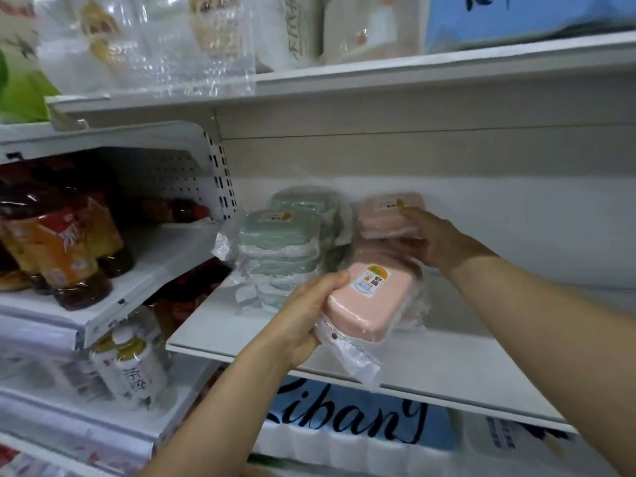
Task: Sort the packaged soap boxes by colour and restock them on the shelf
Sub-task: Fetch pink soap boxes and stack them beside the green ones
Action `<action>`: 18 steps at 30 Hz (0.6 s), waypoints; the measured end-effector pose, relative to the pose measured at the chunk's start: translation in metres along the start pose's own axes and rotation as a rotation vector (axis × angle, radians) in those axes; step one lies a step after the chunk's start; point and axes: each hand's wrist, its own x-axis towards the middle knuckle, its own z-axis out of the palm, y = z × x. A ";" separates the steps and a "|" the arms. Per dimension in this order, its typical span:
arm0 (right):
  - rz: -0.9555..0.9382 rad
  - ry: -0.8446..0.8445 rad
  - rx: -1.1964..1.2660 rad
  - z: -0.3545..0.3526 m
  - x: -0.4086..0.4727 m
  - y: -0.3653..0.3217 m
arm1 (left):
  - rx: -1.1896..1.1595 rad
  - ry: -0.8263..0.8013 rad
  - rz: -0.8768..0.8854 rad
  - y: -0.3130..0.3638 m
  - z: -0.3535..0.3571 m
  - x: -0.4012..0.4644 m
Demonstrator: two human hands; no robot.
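Observation:
My left hand (311, 311) grips a pink soap box (368, 302) in clear wrap by its left end, just above the front of the white shelf (447, 359). My right hand (432, 239) holds another pink soap box (387, 213) by its right side, on top of a pink stack further back. To the left of the pink stack, green soap boxes (278, 235) stand in two stacks, one in front of the other. The lower pink boxes are mostly hidden behind the box in my left hand.
The shelf stretches to the right of the pink stack. A neighbouring rack on the left carries drink bottles (69, 249) and a pale bottle (130, 359). Bagged goods (148, 43) fill the upper shelf. Blue-and-white packs (347, 425) lie below.

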 end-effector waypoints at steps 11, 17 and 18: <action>-0.170 0.160 -0.997 -0.023 -0.013 -0.003 | -0.063 -0.077 -0.024 0.011 -0.001 0.005; -0.417 -0.736 -0.975 -0.012 -0.092 -0.039 | -0.103 -0.184 -0.066 0.019 0.001 0.005; -0.372 -0.870 -1.096 -0.013 -0.102 -0.044 | -0.128 -0.216 -0.086 0.021 0.004 0.005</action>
